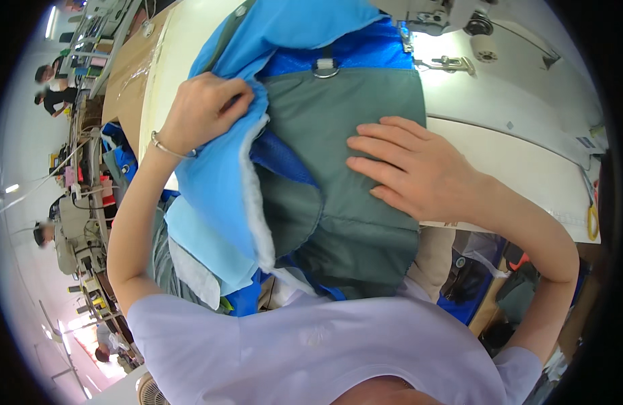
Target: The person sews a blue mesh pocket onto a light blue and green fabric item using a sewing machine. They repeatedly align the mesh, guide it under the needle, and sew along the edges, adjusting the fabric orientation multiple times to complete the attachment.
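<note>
A large sewn piece of grey-green fabric [365, 108] lies across the table edge and hangs toward my lap. A metal D-ring [325, 71] on a short strap sits near its top seam, beside a shiny bright-blue strip [365, 50]. My left hand [213, 111] is closed on the bunched edge of the light-blue padded fabric [213, 169], whose pale fuzzy edge faces the grey-green part. My right hand [419, 169] rests flat on the grey-green fabric with its fingers spread. The fabric's upper right corner reaches the sewing machine's presser foot [406, 37].
The sewing machine head [446, 17] stands at the top right over the white table [500, 145]. Yellow-handled scissors [591, 219] lie at the table's right edge. Light-blue fabric pieces [203, 236] are piled below my left arm. Other people and machines are far left.
</note>
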### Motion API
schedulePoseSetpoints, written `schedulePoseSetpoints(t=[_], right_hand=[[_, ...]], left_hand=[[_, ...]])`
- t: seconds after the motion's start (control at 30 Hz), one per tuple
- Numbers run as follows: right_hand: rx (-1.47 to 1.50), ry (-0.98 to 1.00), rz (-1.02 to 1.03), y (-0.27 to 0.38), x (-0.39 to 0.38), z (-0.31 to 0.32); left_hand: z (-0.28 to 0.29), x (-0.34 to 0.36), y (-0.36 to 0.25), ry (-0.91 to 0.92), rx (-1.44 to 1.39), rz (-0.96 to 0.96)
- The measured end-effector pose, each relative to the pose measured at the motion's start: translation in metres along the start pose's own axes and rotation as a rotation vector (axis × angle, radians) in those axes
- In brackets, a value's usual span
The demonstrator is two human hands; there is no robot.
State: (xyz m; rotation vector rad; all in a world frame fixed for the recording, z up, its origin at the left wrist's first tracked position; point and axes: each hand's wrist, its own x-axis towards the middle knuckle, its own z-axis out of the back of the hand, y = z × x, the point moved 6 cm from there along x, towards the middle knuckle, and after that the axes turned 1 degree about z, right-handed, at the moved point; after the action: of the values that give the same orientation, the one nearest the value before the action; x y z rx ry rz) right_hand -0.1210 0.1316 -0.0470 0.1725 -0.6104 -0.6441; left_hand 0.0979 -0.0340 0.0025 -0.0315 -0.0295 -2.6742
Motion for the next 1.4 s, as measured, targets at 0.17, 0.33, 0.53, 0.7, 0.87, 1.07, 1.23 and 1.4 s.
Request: schedulePoseSetpoints(t=[0.17,0.33,0.53,0.7,0.87,1.07,1.23,1.4], right_hand=[[0.143,-0.206,-0.107,0.018,0.025,0.013],[-0.049,-0.125,-0.102,0.031,0.048,-0.025],[0.243,-0.109,-0.398,0.002,0.042,-0.012],[-0.062,-0.184,-0.176,0.043,0.065,-0.018],[-0.008,-0.16,-0.226,0.02,0.058,-0.03],[1.005,-0.091,-0.917,-0.012,0.03,-0.025],[1.178,-0.191,-0.993,-0.014,0.016,-0.023],[0.535,-0.136,-0.487,0.02,0.003,0.018]], left_hand=[[0.014,0.023,-0.051,-0.283,-0.227,-0.219],[-0.006,0.042,-0.09,-0.12,-0.514,-0.411],[-0.003,0.031,-0.052,-0.131,-0.275,-0.16],[0.023,0.031,-0.048,-0.298,-0.4,-0.12],[0.012,0.03,-0.086,-0.268,-0.682,-0.418],[0.009,0.018,-0.056,-0.113,-0.417,-0.04],[0.011,0.026,-0.063,0.022,-0.333,-0.121],[0.023,0.012,-0.05,0.2,-0.582,-0.051]])
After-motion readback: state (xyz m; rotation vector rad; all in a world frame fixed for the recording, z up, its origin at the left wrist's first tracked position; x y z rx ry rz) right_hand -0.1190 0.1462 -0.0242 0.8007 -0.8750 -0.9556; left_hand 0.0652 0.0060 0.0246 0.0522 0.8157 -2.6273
